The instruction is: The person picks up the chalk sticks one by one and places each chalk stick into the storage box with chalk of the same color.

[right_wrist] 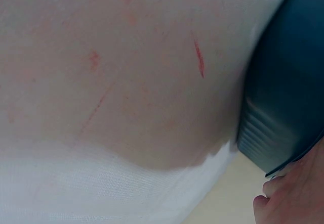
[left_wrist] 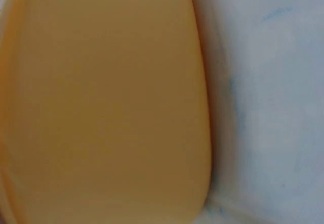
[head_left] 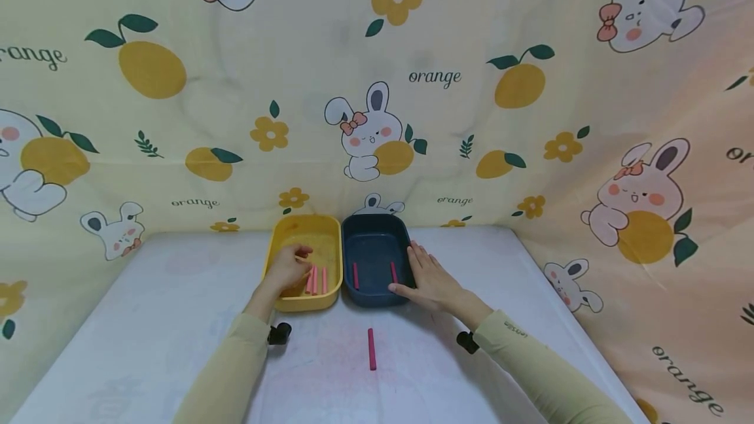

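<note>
My left hand [head_left: 288,267] reaches into the yellow bin [head_left: 309,305], fingers bent, pinching a pale pink stick [head_left: 303,259] that shows between thumb and fingertips. Beside those fingers, several pink sticks [head_left: 315,280] lie on the bin's floor. My right hand [head_left: 434,280] lies with straight fingers along the right side of the dark blue bin [head_left: 377,298], its thumb over the near right rim. Inside that bin are two dark pink sticks, a left one [head_left: 356,276] and a right one [head_left: 394,272]. Another dark pink stick [head_left: 372,349] lies on the table in front of the bins.
Both bins stand side by side at the back of the white-covered table [head_left: 194,293], against a patterned cloth backdrop [head_left: 318,38]. Red streaks [right_wrist: 199,57] mark the table cover in the right wrist view. The yellow bin's outer wall [left_wrist: 111,102] fills much of the left wrist view.
</note>
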Available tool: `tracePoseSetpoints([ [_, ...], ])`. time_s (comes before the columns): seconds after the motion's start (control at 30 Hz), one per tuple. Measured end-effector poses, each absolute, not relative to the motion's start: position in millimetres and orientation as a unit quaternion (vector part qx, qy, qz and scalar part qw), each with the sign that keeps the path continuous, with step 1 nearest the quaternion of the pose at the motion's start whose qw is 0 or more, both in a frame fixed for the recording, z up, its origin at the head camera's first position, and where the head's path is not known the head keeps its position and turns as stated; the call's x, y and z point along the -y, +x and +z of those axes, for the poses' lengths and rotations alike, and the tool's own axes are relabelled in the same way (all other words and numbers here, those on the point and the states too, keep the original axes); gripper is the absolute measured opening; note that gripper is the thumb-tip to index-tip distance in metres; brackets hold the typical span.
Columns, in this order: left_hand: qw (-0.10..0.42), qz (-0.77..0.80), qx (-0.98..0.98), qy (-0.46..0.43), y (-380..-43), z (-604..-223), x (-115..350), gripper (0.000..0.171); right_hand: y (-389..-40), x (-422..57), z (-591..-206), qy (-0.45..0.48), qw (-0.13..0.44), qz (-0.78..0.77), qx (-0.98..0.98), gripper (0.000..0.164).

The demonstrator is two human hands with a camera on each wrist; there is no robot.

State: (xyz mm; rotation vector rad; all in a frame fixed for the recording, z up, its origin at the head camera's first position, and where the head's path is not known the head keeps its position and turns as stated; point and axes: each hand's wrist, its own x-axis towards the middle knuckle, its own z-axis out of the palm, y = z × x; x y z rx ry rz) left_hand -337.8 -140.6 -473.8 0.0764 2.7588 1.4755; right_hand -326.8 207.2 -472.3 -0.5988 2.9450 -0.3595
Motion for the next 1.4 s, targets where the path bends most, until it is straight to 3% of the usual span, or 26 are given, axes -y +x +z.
tracePoseSetpoints([
  [0.27,-0.046,0.48,-0.875,0.037,-327,-467,138,0.038,-326,-207,-473,-0.194,0.059,-0.118,-0.972,0.114],
  [0.7,-0.084,0.484,-0.869,0.065,-292,-444,122,0.038,-326,-208,-474,-0.196,0.055,-0.122,-0.972,0.115],
  [1.2,-0.082,0.478,-0.867,0.114,-255,-438,96,0.038,-325,-206,-473,-0.191,0.057,-0.122,-0.972,0.115],
  [1.4,-0.05,0.476,-0.867,0.138,-242,-441,84,0.04,-326,-206,-473,-0.189,0.057,-0.12,-0.973,0.116],
])
